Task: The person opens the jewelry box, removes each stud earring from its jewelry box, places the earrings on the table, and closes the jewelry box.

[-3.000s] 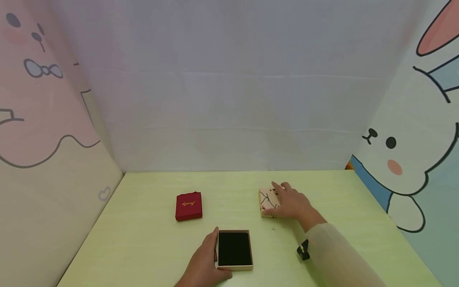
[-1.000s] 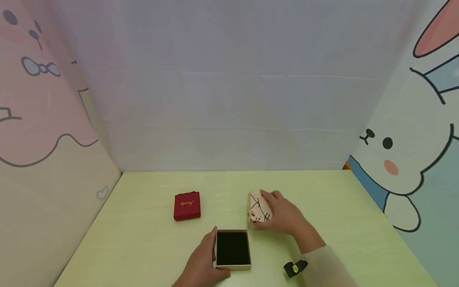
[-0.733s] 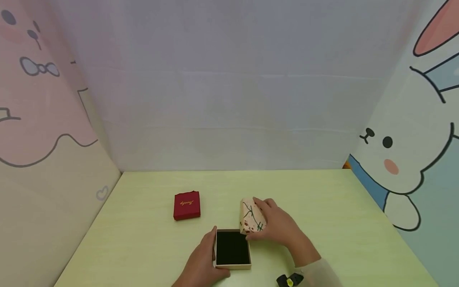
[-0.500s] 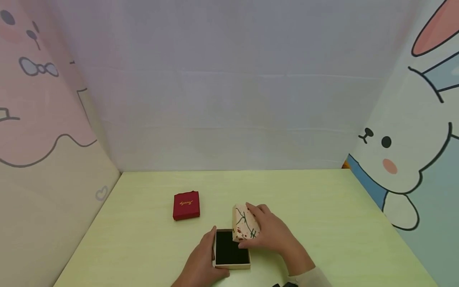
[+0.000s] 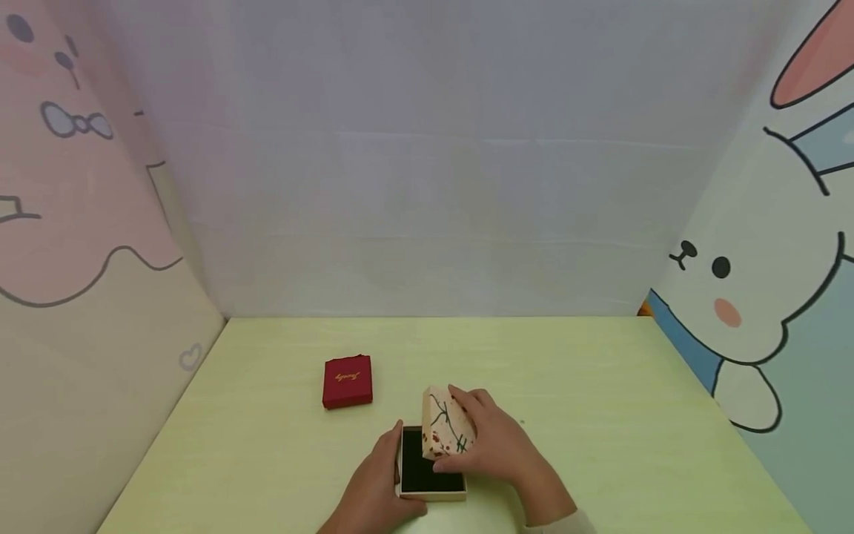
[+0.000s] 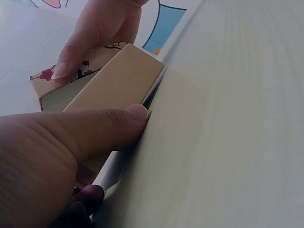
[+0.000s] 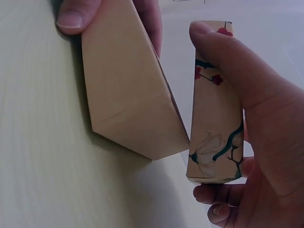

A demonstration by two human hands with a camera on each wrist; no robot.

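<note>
My left hand (image 5: 375, 486) grips an open cream box (image 5: 440, 496) by its left side, thumb along the near wall and fingers round the far part. The box has a black interior and plain tan outer walls, as the right wrist view shows. My right hand (image 5: 495, 443) holds a cream box lid (image 5: 447, 424) with painted branches and red blossoms, thumb on the near edge and fingers on the far one. The lid is tilted and overlaps the box's far right part in the head view. In the left wrist view, the lid (image 6: 50, 78) appears behind the box (image 6: 118, 80).
A small dark red box (image 5: 348, 382) with gold lettering lies to the left, beyond my left hand. All this is on a pale yellow-green table (image 5: 267, 445). A white curtain (image 5: 427, 185) hangs behind, and printed cartoon panels flank both sides.
My right hand has taken hold of the patterned lid at the right, lifted it, and brought it left and nearer, over the open box. The left hand and red box have stayed put.
</note>
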